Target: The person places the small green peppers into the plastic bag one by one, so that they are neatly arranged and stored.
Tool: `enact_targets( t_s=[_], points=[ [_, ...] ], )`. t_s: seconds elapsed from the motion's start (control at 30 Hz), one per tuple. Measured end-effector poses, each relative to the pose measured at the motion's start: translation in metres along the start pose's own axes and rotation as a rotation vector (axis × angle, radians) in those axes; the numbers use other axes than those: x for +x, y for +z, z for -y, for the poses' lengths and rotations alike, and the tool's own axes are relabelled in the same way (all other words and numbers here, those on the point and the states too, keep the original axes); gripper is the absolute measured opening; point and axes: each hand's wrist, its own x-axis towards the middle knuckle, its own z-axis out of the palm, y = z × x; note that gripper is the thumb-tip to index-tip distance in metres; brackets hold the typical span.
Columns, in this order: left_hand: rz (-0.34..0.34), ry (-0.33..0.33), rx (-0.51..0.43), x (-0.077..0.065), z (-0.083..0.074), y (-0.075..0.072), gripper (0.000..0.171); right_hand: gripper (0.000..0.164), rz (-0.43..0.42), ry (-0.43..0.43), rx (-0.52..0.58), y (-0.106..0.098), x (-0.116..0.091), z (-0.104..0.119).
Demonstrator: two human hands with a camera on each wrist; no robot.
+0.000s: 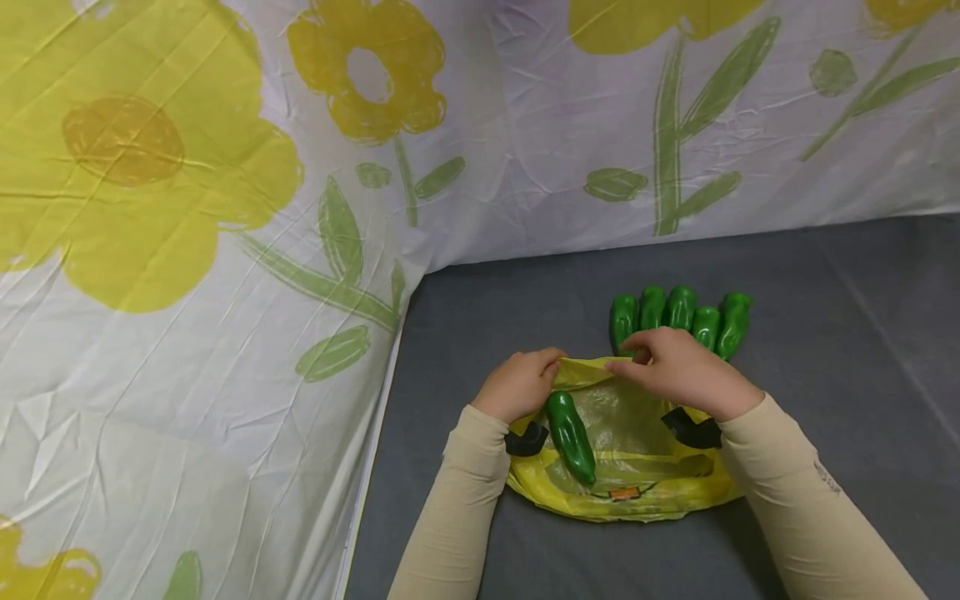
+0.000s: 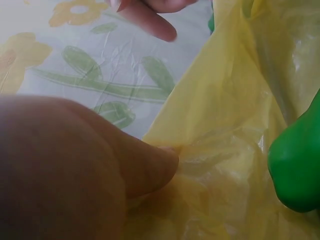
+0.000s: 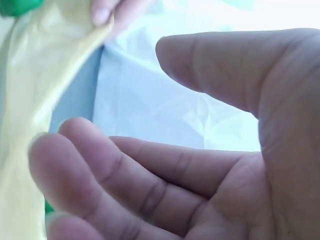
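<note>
A yellow plastic bag [image 1: 652, 505] lies with its mouth spread, seen in the head view. My left hand [image 1: 519, 385] pinches the far left edge of the bag between thumb and fingers; in the left wrist view the thumb [image 2: 150, 167] presses on the film. One long green pepper [image 1: 572, 437] lies at the bag's left side, its lower end towards me. Over the bag's far right edge is my right hand [image 1: 686, 369], thumb and loosely bent fingers apart. Nothing is between them in the right wrist view, where the fingers [image 3: 150, 192] come close to the bag.
Several green peppers [image 1: 680, 308] stand in a row just beyond the right hand, partly hidden by it. A grey surface [image 1: 847, 358] lies under everything. White cloth with yellow flowers [image 1: 517, 158] hangs along the back and left side.
</note>
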Motion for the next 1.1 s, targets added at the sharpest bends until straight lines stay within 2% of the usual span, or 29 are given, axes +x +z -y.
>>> enact_targets(
  t_s=[0.37, 0.57, 0.7, 0.87, 1.1],
  points=[
    [-0.001, 0.035, -0.022, 0.000, 0.004, 0.001, 0.038, 0.061, -0.124, 0.089, 0.000, -0.031, -0.005, -0.031],
    [0.004, 0.029, -0.028, -0.001, 0.005, 0.000, 0.038, 0.067, -0.176, 0.160, 0.018, -0.043, -0.008, -0.047],
    [0.002, 0.025, -0.035, -0.001, 0.005, 0.000, 0.037, 0.064, -0.213, 0.174, 0.025, -0.046, -0.007, -0.058],
    [0.006, 0.028, -0.037, -0.002, 0.006, 0.000, 0.037, 0.060, -0.254, 0.184, 0.087, -0.047, -0.004, -0.070],
    [0.006, 0.026, -0.026, -0.002, 0.005, -0.001, 0.038, 0.055, -0.330, 0.209, 0.041, -0.046, -0.006, -0.084]
  ],
)
